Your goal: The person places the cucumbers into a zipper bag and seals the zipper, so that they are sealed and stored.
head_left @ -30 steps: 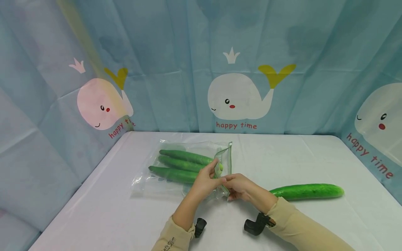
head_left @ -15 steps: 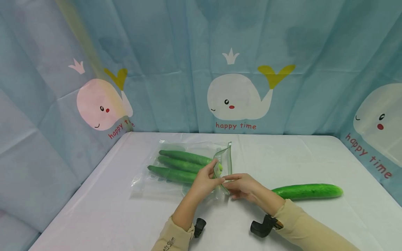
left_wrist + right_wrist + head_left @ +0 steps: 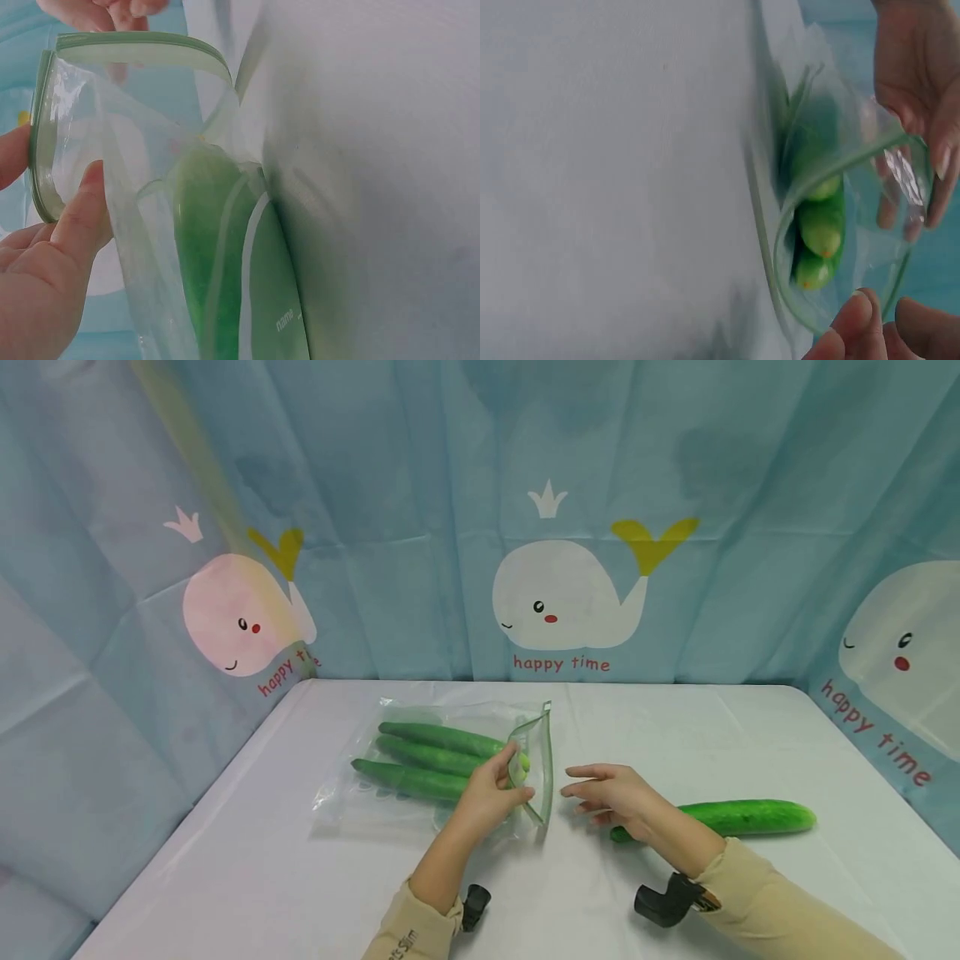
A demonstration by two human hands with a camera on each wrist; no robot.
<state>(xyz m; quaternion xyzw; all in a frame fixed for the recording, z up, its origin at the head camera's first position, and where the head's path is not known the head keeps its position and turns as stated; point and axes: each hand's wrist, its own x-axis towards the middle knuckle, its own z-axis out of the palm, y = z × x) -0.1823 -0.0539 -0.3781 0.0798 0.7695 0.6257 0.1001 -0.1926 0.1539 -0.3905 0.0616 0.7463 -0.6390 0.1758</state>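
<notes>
A clear zip bag (image 3: 341, 806) with green strips along its mouth lies on its side, mouth facing right. Inside are three cucumbers (image 3: 408, 778), their pale ends (image 3: 821, 232) visible through the gaping mouth in the right wrist view. My left hand (image 3: 487, 795) pinches the upper lip of the bag, holding it lifted, with the film between thumb and fingers. To the right of the mouth, my right hand (image 3: 618, 797) is off the bag, fingers spread and holding nothing. Behind that wrist lies a loose cucumber (image 3: 750, 817), partly covered by the forearm.
A white-covered table (image 3: 285, 893) bears everything. Blue curtains (image 3: 420, 602) with printed whales stand along its back and both sides. A black wrist-worn device (image 3: 663, 903) juts below the right wrist, and another (image 3: 476, 907) below the left.
My right hand has let go of the bag's mouth and moved right, near the loose cucumber's dark end, which now shows. The left hand keeps its hold on the bag.
</notes>
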